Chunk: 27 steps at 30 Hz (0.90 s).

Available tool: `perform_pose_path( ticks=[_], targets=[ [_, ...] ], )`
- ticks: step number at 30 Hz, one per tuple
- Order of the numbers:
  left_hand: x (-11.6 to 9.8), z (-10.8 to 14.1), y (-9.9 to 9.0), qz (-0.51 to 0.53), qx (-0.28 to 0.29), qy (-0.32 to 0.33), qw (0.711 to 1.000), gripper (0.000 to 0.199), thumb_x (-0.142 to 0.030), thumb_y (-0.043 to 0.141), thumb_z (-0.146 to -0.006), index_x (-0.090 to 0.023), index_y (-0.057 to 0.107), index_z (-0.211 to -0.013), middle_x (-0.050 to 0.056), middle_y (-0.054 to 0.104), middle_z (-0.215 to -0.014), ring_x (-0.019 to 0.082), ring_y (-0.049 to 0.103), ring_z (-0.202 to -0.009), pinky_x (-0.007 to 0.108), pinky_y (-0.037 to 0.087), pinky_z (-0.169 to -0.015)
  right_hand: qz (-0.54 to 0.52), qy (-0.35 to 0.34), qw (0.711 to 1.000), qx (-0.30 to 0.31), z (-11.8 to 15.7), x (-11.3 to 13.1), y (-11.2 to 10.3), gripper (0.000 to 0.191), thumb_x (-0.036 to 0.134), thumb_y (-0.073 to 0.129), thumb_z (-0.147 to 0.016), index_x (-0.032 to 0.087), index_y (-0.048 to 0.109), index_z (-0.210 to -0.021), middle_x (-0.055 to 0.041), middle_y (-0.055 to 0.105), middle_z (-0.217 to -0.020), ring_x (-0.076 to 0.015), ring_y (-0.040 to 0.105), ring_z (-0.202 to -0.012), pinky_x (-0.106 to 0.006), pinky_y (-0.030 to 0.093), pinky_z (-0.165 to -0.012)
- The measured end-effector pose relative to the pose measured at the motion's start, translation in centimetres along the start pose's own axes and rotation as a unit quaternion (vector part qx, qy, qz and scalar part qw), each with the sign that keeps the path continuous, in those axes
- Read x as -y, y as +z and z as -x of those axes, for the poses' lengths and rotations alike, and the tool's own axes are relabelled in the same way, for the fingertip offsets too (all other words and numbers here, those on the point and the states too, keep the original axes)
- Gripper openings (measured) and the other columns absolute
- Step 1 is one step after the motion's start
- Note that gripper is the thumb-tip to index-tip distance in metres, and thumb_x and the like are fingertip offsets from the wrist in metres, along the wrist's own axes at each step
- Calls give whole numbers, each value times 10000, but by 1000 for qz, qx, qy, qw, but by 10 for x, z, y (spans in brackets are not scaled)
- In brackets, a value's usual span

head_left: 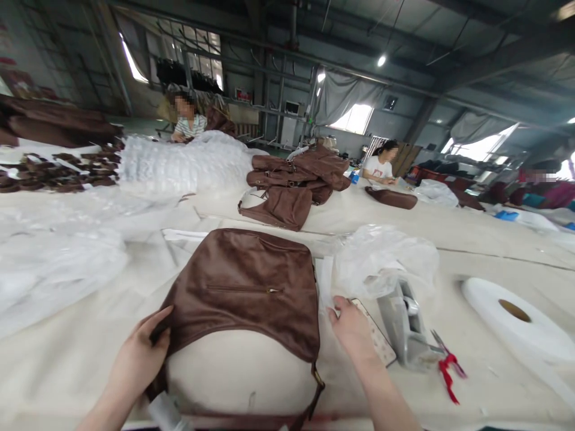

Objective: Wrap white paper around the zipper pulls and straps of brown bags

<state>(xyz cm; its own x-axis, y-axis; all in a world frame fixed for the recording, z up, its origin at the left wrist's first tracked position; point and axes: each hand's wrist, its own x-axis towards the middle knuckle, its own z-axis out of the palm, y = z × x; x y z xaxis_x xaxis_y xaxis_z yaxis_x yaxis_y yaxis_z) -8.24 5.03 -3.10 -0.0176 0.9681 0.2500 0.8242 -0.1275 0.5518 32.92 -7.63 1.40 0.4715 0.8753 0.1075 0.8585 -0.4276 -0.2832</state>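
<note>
The left hand (137, 362) has its fingers closed on the left corner of the brown bag (251, 263), where the strap (321, 384) begins on that side. The right hand (353, 329) is just beside the bag's right edge, its fingers loosely bent over a white strip (324, 278); whether they grip it cannot be told. The bag lies flat on the desk (233, 371), between the two hands, its zipper (269, 291) facing up and its curved opening edge toward the person; within that curve the pale surface is bare. The strap runs down from the bag's lower right corner, past a metal buckle, toward the near desk edge. Partly under the right forearm is a patterned flat item (381, 344); to its right stand a tape dispenser (406, 329) and, beside that, red-handled scissors (444, 371). Open surface separates the scissors from a white roll (483, 302) farther right. Crumpled clear plastic (386, 257) lies beyond the right hand, and plastic sheeting (54, 257) spreads at left. Farther across, a pile of brown bags (305, 170) adjoins a plastic-wrapped stack (188, 164); two people sit beyond, one at left and one at right.
</note>
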Motion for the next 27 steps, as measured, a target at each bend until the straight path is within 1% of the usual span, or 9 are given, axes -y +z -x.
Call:
perform_pose_path(
  ticks=[4, 9, 12, 15, 17, 19, 23, 25, 27],
  targets=[
    [-7, 16, -15, 13, -7, -7, 1000, 470, -376, 428, -818, -152, 600, -1194, 138, 646, -1175, 292, 670, -982, 392, 569, -833, 11, 17, 999, 46, -11, -8, 10, 315, 228, 532, -820, 139, 644, -1101, -124, 718, -842, -244, 678, -819, -300, 432, -692],
    [-15, 40, -50, 40, -70, -49, 996, 474, -508, 501, -820, -201, 599, -1168, 99, 610, -1223, 238, 677, -884, 246, 535, -518, 13, -2, 1000, 3, -10, -21, 15, 377, 327, 481, -862, 144, 624, -1159, -127, 709, -918, -236, 664, -836, -306, 440, -704],
    [-19, 53, -66, 76, -76, -45, 993, 449, -517, 510, -832, -218, 605, -1154, 86, 621, -1191, 231, 669, -921, 198, 490, -455, 72, -30, 997, 21, -7, -20, 16, 328, 303, 526, -823, 150, 670, -1075, -156, 691, -995, -258, 655, -866, -319, 435, -724],
    [-23, 63, -75, 102, -71, -27, 992, 440, -525, 524, -835, -225, 611, -1144, 87, 620, -1200, 226, 674, -911, 182, 460, -415, 85, -28, 994, 70, 0, -14, 10, 277, 225, 459, -850, 177, 711, -955, -138, 709, -940, -254, 664, -839, -314, 421, -704],
    [-23, 68, -78, 108, -63, -22, 992, 419, -522, 531, -840, -228, 621, -1125, 81, 636, -1181, 218, 678, -891, 182, 453, -410, 73, -12, 995, 68, 5, -11, 1, 302, 261, 424, -887, 197, 708, -967, -122, 721, -903, -258, 670, -809, -320, 420, -684],
    [-23, 72, -79, 110, -55, -14, 992, 383, -503, 538, -851, -230, 632, -1104, 69, 659, -1138, 204, 682, -861, 200, 491, -468, 60, 2, 997, 44, 11, -8, -13, 304, 345, 436, -899, 216, 701, -973, -112, 728, -893, -266, 671, -772, -329, 423, -660],
    [-35, 80, -85, 115, -55, 38, 991, 278, -407, 530, -894, -212, 643, -1057, 57, 686, -1039, 188, 678, -853, 292, 562, -736, -24, 19, 999, -8, 25, 12, -43, 304, 503, 535, -834, 244, 693, -853, -62, 723, -780, -244, 651, -649, -311, 411, -573],
    [-53, 88, -89, 111, -55, 97, 988, 234, -323, 523, -908, -210, 631, -1084, 68, 677, -1068, 200, 661, -938, 332, 546, -841, -116, 4, 992, -46, 38, 36, -52, 343, 538, 586, -796, 237, 679, -932, -28, 692, -703, -204, 625, -585, -281, 411, -537],
    [-76, 99, -90, 99, -35, 192, 976, 299, -253, 553, -891, -209, 584, -1185, 99, 627, -1200, 233, 597, -1109, 380, 503, -951, -231, -52, 971, -31, 58, 67, -55, 397, 522, 611, -796, 225, 643, -1058, 4, 653, -657, -159, 592, -542, -245, 419, -518]
  ],
)
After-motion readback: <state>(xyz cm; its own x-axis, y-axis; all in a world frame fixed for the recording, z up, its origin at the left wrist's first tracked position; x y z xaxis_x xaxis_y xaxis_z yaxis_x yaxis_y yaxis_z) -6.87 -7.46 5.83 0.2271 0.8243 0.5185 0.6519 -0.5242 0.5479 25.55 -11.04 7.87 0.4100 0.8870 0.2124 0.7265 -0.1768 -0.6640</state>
